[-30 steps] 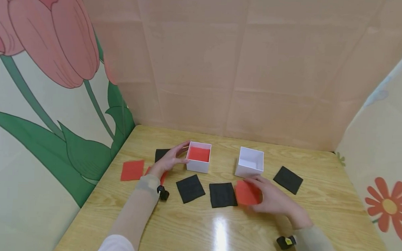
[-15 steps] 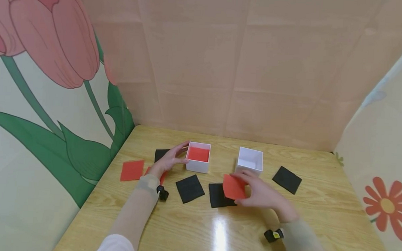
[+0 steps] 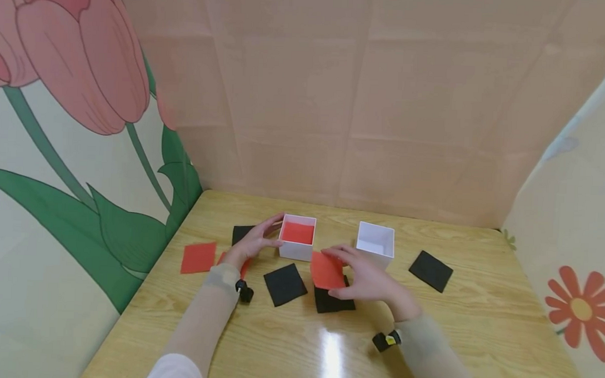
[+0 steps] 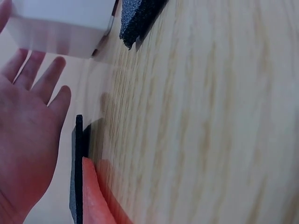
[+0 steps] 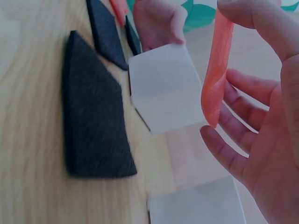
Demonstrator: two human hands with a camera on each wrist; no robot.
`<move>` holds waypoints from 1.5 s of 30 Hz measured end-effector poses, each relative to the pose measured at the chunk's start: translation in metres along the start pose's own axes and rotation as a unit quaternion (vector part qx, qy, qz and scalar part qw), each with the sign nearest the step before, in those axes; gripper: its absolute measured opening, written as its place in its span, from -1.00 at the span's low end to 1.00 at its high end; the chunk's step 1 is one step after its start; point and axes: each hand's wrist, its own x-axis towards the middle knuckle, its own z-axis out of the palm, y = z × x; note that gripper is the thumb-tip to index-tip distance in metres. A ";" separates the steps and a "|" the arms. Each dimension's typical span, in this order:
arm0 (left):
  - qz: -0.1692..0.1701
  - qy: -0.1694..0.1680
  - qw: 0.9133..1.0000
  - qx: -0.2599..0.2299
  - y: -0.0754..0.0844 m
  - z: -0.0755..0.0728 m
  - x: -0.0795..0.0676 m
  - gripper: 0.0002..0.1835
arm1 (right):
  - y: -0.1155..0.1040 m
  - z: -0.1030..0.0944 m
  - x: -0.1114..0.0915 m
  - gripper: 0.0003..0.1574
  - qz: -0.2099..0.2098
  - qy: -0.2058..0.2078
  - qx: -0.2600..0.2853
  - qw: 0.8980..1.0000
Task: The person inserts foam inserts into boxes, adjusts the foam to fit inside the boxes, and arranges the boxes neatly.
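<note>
A red square sheet (image 3: 326, 270), soft and slightly bent, hangs in the air between the thumb and fingers of my right hand (image 3: 371, 279). The right wrist view shows the sheet (image 5: 217, 70) edge-on, pinched at both ends. Beneath it lies a black square sheet (image 3: 334, 302), partly covered. At the left white box (image 3: 296, 251), my left hand (image 3: 253, 245) rests against the side with loosely straight fingers and the thumb by the near corner. That box has a red sheet (image 3: 298, 233) inside. My left wrist view shows the left palm (image 4: 28, 126) beside the box wall (image 4: 56, 35).
A second white box (image 3: 376, 244) stands to the right with its bare bottom visible. Other black squares lie on the wooden table (image 3: 267, 343), one at the right (image 3: 431, 271) and one in front (image 3: 285, 284). A red square (image 3: 198, 257) lies at the left; more lie partly under the left arm.
My right hand has lifted the red sheet and carried it leftward, over the black square and close to the left box. The left hand stays at the box.
</note>
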 end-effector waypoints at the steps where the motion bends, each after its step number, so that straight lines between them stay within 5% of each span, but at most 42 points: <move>1: 0.001 0.001 1.000 -0.002 0.000 0.000 0.000 0.00 | -0.001 0.000 0.004 0.07 0.000 0.001 0.007 1.000; 21: 0.016 -0.012 1.000 -0.018 0.000 0.000 -0.002 -0.04 | -0.011 0.003 0.055 0.11 0.029 0.035 0.052 0.998; 45: 0.006 -0.012 1.000 -0.015 0.001 0.001 -0.003 -0.05 | -0.014 0.008 0.092 0.16 0.047 0.050 -0.054 0.996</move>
